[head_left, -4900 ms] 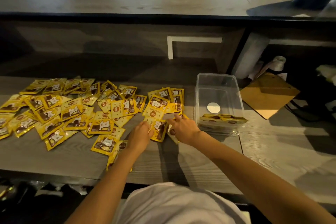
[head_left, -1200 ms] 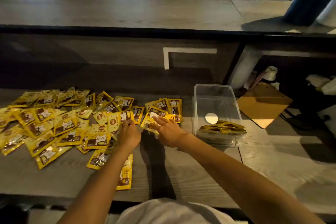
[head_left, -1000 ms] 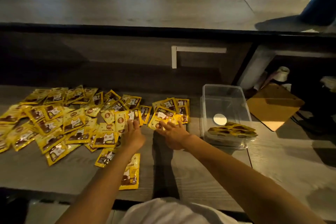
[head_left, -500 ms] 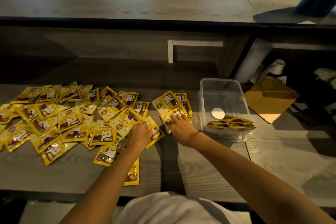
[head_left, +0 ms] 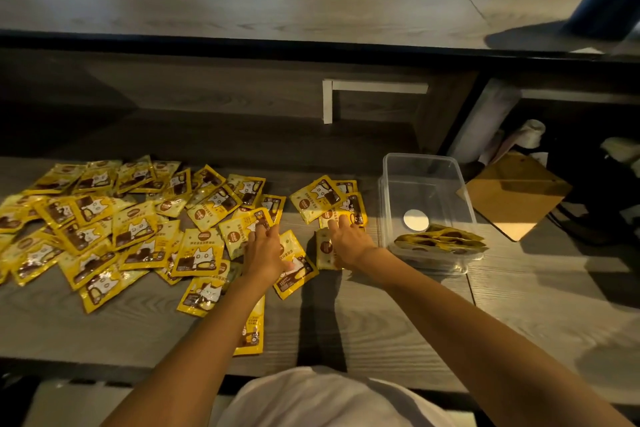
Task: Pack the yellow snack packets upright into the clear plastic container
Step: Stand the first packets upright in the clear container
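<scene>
Many yellow snack packets (head_left: pixel 104 225) lie flat and overlapping across the left and middle of the grey wooden table (head_left: pixel 381 329). A clear plastic container (head_left: pixel 427 184) stands to the right, with several packets (head_left: pixel 440 241) on edge at its near end. My left hand (head_left: pixel 265 251) rests palm down on packets in the middle, fingers spread over one (head_left: pixel 242 229). My right hand (head_left: pixel 349 241) lies flat on a small cluster of packets (head_left: pixel 320 196) just left of the container, fingertips pressing one. Neither hand has lifted a packet.
A brown clipboard-like board (head_left: pixel 516 194) lies right of the container. A raised dark counter (head_left: pixel 242 10) runs along the back, with a white bracket (head_left: pixel 329 100) below it. One packet (head_left: pixel 251 329) lies near the front edge under my left forearm.
Both hands slid forward onto the packets and pulled some nearer. A packet now lies under each hand, and the middle cluster has shifted slightly.
</scene>
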Tool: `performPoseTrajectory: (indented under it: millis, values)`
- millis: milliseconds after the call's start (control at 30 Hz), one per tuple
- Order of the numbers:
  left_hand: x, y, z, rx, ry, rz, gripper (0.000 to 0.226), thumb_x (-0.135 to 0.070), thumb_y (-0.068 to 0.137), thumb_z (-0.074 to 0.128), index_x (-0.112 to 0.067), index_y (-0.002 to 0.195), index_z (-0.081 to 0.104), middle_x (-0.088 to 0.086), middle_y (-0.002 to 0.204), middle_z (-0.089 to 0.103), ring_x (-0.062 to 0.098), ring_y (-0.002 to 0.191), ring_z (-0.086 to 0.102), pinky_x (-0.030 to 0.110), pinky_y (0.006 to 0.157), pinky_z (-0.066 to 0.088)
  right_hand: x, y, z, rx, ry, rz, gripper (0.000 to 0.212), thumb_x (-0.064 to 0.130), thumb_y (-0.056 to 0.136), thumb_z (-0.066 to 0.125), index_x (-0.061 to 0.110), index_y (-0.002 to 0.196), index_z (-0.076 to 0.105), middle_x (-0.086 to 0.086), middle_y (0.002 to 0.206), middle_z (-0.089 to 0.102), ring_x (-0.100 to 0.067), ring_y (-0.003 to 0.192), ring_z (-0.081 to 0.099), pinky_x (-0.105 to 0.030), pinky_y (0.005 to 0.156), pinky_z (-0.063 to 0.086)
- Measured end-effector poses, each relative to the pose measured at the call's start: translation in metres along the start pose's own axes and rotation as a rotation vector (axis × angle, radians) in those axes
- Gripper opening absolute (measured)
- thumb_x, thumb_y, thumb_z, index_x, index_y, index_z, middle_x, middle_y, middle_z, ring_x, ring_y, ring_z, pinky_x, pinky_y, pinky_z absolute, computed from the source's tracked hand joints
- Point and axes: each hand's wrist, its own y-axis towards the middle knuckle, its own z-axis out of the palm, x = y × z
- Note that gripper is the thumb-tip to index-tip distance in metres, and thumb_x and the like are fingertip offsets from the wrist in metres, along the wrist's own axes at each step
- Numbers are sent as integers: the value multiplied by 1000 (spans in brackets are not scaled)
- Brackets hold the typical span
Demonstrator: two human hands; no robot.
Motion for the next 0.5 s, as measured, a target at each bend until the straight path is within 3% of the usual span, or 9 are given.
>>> performPoseTrajectory:
  millis: [200,267,367,500]
  values:
    - [-5,-5,-5,-45,-65,-25,53,-20,83,69,-6,130,50,13,137,41,29,124,47,37,98,42,-6,-3,0,96,114,110,93,30,70,79,8,141,24,-18,149,21,-37,131,39,-41,104,43]
    - [-9,-7,-9,-72,-100,-28,43,-17,86,65,-5,126,54,15,130,52,32,119,52,38,93,44,-8,-4,-2,54,161,133,81,30,75,76,8,137,31,-17,144,32,-34,128,44,-40,103,45]
    - [-16,-9,-22,-163,-163,-49,35,-14,90,57,-7,125,56,16,121,61,33,112,57,37,85,47,-10,-5,-14,-60,198,99,49,35,84,66,7,121,50,-13,122,56,-28,112,55,-37,93,49]
    - [-35,-11,-49,-303,-207,-24,16,-13,92,54,-8,105,61,13,105,66,27,97,60,30,66,38,-9,-5,-40,-200,405,35,33,27,89,58,7,115,58,-14,115,62,-31,107,58,-42,90,51]
